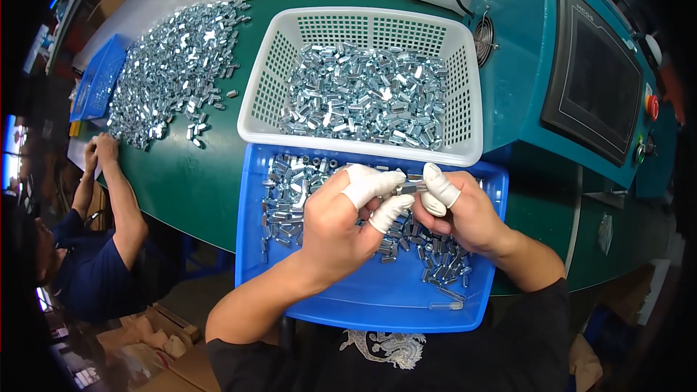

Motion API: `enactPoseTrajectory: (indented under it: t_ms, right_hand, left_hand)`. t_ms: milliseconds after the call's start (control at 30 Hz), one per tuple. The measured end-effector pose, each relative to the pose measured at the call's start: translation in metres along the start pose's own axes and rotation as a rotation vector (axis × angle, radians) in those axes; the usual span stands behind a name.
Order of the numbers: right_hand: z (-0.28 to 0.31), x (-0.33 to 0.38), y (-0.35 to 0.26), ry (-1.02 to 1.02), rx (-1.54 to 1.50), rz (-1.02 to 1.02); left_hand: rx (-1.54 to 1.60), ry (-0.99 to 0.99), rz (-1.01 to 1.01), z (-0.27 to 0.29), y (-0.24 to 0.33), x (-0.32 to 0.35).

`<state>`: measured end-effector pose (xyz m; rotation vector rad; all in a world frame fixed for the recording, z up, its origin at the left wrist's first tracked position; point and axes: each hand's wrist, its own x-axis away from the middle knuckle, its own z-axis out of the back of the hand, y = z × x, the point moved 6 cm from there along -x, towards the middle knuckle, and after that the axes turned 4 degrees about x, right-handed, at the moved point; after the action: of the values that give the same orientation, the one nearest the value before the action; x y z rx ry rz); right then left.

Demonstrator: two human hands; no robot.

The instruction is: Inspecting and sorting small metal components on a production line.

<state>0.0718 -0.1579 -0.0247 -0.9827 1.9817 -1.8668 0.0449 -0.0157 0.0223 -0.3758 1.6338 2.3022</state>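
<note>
In the head view, a metal piece (411, 189) is pinched between the person's two hands, above the blue tray (341, 308). Its long axis runs roughly level, from left to right across the gap between the fingertips, so one end points toward each hand. The fingers cover much of it, and whether a second piece is held along with it cannot be told. The ends are too covered to make out.

The left hand (334, 221) is closed on the piece with thumb and forefinger, its back turned toward the camera and its other fingers curled beneath, partly out of sight. The right hand (468, 210) grips from the other side, thumb on top and fingers bent under. White finger covers (370, 186) sit on digits of both hands. The left forearm (265, 301) slants up and to the right, the right forearm (530, 258) up and to the left.

The hands hide part of the loose metal parts (290, 196) in the tray, which lie pointing many ways. Just beyond stands a white basket (359, 147) of similar parts on the green surface (174, 189). At far left, a co-worker (94, 268) is partly lost in the dark rim.
</note>
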Motion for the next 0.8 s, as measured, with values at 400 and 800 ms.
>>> enactPoseTrajectory:
  t_ms: [400, 800]
  right_hand:
    - [-0.009, -0.002, 0.011, -0.139, -0.496, -0.33]
    - [0.006, -0.004, -0.001, 0.185, -0.292, -0.062]
  left_hand:
    - [-0.058, -0.023, -0.142, 0.0, -0.001, -0.003]
    - [-0.23, 0.361, -0.05, 0.05, -0.022, -0.024]
